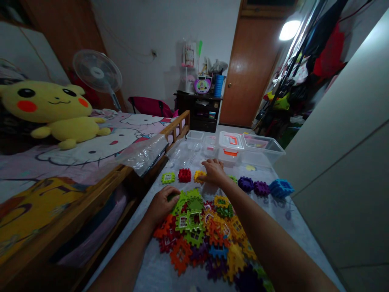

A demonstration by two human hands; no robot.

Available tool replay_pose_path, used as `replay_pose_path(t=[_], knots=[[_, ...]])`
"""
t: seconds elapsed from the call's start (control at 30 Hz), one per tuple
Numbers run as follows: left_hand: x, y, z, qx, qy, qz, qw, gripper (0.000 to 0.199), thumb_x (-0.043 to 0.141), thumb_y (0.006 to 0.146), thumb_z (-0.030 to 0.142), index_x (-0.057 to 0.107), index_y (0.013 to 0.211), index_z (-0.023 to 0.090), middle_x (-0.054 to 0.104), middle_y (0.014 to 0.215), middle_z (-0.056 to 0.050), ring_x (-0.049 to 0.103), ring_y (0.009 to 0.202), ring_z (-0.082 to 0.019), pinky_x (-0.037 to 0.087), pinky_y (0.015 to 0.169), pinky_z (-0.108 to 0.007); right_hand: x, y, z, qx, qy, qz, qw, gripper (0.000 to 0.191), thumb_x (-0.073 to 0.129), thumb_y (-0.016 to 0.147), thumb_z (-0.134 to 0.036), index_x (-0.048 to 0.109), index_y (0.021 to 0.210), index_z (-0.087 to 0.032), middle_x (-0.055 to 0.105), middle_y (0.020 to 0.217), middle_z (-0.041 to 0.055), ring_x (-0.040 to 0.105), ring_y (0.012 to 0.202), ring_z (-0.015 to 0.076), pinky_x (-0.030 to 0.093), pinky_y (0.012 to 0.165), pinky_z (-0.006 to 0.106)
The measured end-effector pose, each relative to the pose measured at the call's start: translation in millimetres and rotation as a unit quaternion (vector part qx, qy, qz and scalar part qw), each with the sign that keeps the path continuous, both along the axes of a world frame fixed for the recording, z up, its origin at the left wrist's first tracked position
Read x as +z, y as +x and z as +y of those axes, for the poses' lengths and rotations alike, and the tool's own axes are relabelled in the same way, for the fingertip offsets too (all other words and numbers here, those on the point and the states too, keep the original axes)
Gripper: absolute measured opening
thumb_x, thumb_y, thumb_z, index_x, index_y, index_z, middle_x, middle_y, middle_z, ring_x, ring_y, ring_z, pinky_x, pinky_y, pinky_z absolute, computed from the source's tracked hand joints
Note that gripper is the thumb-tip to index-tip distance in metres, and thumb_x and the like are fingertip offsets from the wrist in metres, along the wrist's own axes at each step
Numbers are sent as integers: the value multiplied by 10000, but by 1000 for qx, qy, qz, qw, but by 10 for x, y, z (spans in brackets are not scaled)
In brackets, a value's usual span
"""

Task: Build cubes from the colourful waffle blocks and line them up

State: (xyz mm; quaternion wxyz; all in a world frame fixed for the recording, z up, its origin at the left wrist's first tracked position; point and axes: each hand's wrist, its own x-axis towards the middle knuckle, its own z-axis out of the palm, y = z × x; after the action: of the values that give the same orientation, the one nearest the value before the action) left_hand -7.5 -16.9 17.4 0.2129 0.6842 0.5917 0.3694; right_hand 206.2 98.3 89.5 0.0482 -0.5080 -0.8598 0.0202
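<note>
My left hand [162,203] is at the left edge of a loose heap of notched plastic building pieces, its fingers curled at a light green building piece [181,200]. Other green, red, orange, yellow, blue and purple pieces [216,232] lie in the heap, some with window grids. My right hand [213,172] reaches farther out, thumb and fingers apart, next to a yellow-orange piece [199,176] in a row. That row also has a green window piece [168,177], a red stack [184,175], a dark blue stack [245,183], a purple stack [261,188] and a light blue stack [282,188]. My right hand partly hides a green piece.
Beyond the row stand a lidded clear box [231,142] with orange latches and an open clear bin [263,147]. Clear plastic packaging [182,153] lies at the back left. A wooden bed rail [121,178] runs along the left, a pale cabinet [343,170] along the right.
</note>
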Motion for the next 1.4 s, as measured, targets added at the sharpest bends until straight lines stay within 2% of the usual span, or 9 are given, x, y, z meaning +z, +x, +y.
replay_pose_path(t=[0.2, 0.3, 0.4, 0.6, 0.9, 1.0, 1.17, 1.3, 1.4], knots=[[-5, -15, 14, -8, 1, 14, 1000, 195, 532, 808, 353, 654, 846, 205, 662, 942, -46, 616, 934, -217, 480, 870, -347, 332, 861, -368, 6, 43, 145, 989, 386, 623, 818, -348, 593, 1168, -190, 596, 1175, 102, 506, 1105, 270, 369, 942, 403], [-4, -15, 21, -3, 4, 25, 1000, 204, 538, 805, 367, 662, 840, 208, 668, 950, -44, 617, 942, -221, 479, 877, -346, 251, 1347, -646, -4, -6, 180, 984, 309, 576, 834, -258, 601, 1131, -176, 644, 1052, 86, 590, 961, 216, 442, 870, 357], [-8, -14, 25, -1, -2, 27, 1000, 219, 538, 803, 377, 667, 842, 205, 666, 950, -46, 618, 942, -223, 480, 881, -347, 17, 1612, -923, 18, -49, 166, 985, 318, 577, 809, -200, 620, 1123, -181, 635, 1153, 99, 561, 1064, 232, 425, 938, 379], [-1, -3, 18, 2, -1, 27, 1000, 234, 525, 809, 386, 662, 845, 200, 660, 949, -45, 618, 940, -217, 475, 886, -339, -342, 1555, -1134, 20, -68, 125, 990, 519, 564, 734, -76, 588, 1235, -210, 579, 1307, 85, 466, 1197, 263, 356, 1011, 439], [2, 2, 9, 4, 5, 30, 1000, 247, 529, 811, 412, 659, 833, 204, 666, 940, -47, 617, 932, -217, 476, 881, -340, -402, 1586, -1103, 20, -60, 211, 975, 246, 534, 860, -195, 679, 1058, -204, 674, 1143, 86, 583, 1055, 232, 428, 952, 408], [-13, -3, 17, 8, 9, 24, 1000, 242, 534, 805, 410, 663, 830, 207, 671, 934, -42, 618, 924, -214, 481, 874, -335, -409, 1651, -1092, -2, -66, 268, 961, 246, 478, 885, -231, 696, 998, -214, 679, 1111, 83, 606, 1030, 223, 455, 931, 388], [-7, 4, 23, 11, 14, 23, 1000, 243, 547, 793, 419, 669, 817, 211, 675, 921, -37, 621, 912, -214, 486, 866, -330, -433, 1793, -1039, -73, -68, 311, 945, 287, 443, 904, -361, 676, 832, -208, 683, 864, 55, 631, 797, 198, 497, 722, 312], [3, 10, 19, 13, 11, 27, 1000, 248, 542, 798, 419, 670, 821, 207, 670, 920, -40, 623, 913, -215, 485, 864, -332, -537, 1893, -1010, -145, -87, 381, 909, 297, 503, 844, -394, 581, 1058, -203, 671, 810, 29, 641, 734, 200, 503, 674, 315], [-5, 5, 17, 15, 9, 31, 999, 244, 533, 808, 412, 669, 827, 210, 669, 930, -36, 625, 916, -213, 486, 861, -327, -574, 1926, -1009, -164, -78, 394, 901, 293, 526, 812, -375, 515, 1055, -212, 629, 742, -1, 627, 660, 189, 493, 606, 305]])
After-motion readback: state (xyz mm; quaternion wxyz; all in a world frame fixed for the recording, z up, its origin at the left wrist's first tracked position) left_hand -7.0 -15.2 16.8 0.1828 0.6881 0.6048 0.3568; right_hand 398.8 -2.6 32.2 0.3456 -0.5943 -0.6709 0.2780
